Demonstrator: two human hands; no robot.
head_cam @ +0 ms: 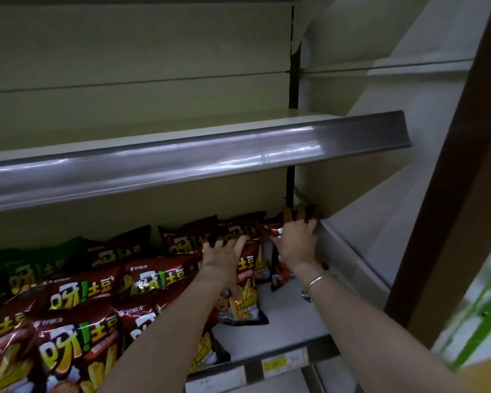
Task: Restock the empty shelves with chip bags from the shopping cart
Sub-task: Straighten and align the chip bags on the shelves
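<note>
1. my left hand [224, 255] is clamped on the top edge of an upright dark red chip bag, the front bag [245, 296]. my fingers curl over its far side and my thumb hooks round its right edge.
2. the front bag stands on its bottom seam on the lower shelf [292, 316], printed face toward me, touching the packed rows on its left.
3. my right hand [295, 242] grips the crimped top of a second dark red bag, the corner bag [278, 275], with my fingers curled over it.
4. the corner bag stands upright just beside the front bag on its right, near the shelf's right end wall. my hand hides that side, so i cannot tell whether bag and wall touch.
5. the stocked bags [82, 293], the same dark red kind, lean back in overlapping rows across the left part of the lower shelf.
6. a few green bags [26, 259] sit at the far left, toward the back.
7. a silver bracelet [318, 282] circles my right wrist.
8. the upper shelf [182, 160], with its shiny front rail, crosses above both my hands.
9. price tags [284, 364] sit on the lower shelf's front edge, their print too blurred to read.
10. a green and white shape [479, 310] blurs past the right edge. i cannot tell what it is.
</note>
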